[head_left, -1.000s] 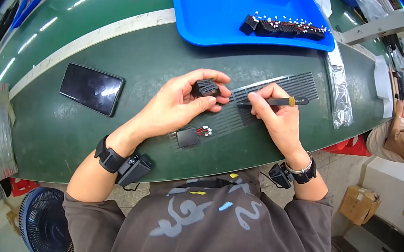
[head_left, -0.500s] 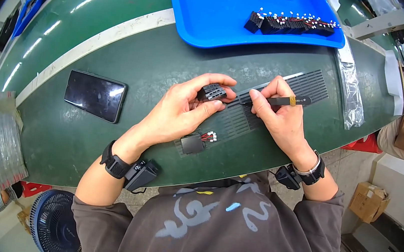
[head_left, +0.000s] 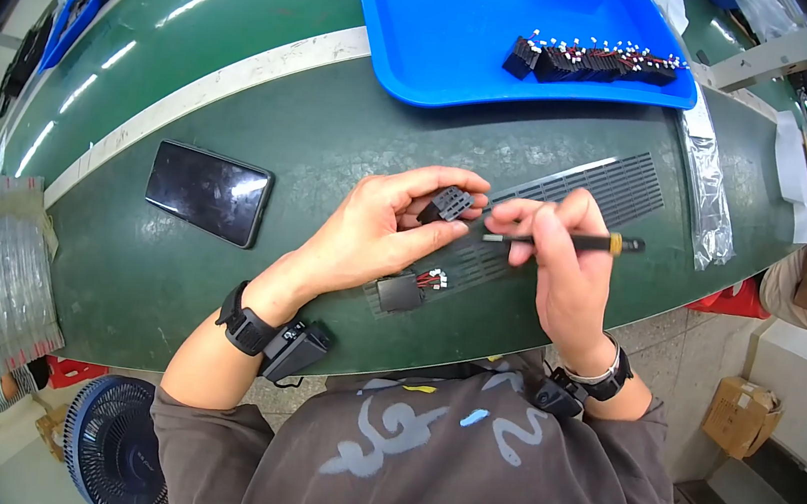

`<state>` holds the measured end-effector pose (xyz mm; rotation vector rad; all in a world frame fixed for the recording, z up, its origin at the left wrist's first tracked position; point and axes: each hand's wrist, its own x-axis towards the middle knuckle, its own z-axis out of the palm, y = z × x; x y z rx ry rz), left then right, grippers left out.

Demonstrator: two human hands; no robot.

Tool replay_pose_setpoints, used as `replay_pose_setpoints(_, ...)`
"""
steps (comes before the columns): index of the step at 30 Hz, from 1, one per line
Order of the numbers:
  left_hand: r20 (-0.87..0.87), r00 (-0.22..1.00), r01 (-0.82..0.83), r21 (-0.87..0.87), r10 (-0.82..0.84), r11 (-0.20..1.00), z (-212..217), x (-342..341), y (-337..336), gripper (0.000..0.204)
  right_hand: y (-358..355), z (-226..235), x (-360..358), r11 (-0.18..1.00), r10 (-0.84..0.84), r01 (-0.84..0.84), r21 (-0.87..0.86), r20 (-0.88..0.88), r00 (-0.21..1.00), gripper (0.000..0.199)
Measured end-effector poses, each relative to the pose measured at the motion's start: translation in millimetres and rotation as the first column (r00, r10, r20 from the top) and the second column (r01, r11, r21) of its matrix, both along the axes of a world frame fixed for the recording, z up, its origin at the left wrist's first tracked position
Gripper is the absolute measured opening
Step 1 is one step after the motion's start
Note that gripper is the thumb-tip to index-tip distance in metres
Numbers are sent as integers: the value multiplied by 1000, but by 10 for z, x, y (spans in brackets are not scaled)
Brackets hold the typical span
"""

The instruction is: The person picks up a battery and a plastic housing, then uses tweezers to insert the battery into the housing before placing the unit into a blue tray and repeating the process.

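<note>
Head view: the right hand [head_left: 573,263] has rolled over since half a second ago, so the black tweezers [head_left: 596,243], whose tip was over the slotted black sheet [head_left: 633,188], now point their tip toward the left hand [head_left: 366,227]; the black block [head_left: 452,204] in that hand has turned a little too, a face of small openings showing; tool and block thus stand near each other, apart; left fingers and thumb are closed around the block, hiding part of it; the right thumb and fingers pinch the tweezers, though whether the tip itself grips anything I cannot tell; just below the left hand, a flat black piece [head_left: 400,293] with wires lies closest in the way; the phone [head_left: 207,193] lies well apart to the left; beyond, the blue tray [head_left: 423,93] bears a row of wired black pieces [head_left: 607,68].
</note>
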<state>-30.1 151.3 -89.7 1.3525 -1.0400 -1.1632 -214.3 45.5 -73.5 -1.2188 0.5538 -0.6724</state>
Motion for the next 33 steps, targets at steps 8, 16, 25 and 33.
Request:
replay_pose_setpoints(8,114,992,63,-32,-59,997,23,-19,23,37,-27,-35,110,999,40,-39,-37,24,999,20)
replay_pose_setpoints(16,239,970,78,-94,-54,993,32,-26,22,42,-7,-11,112,999,36,-38,37,48,998,20)
replay_pose_setpoints(25,288,956,91,-84,-64,992,51,-36,24,45,17,-34,107,999,12,-15,34,66,998,20)
replay_pose_setpoints(33,278,959,80,-88,-52,993,45,-25,26,46,21,-34,118,1000,3,-3,13,58,998,20)
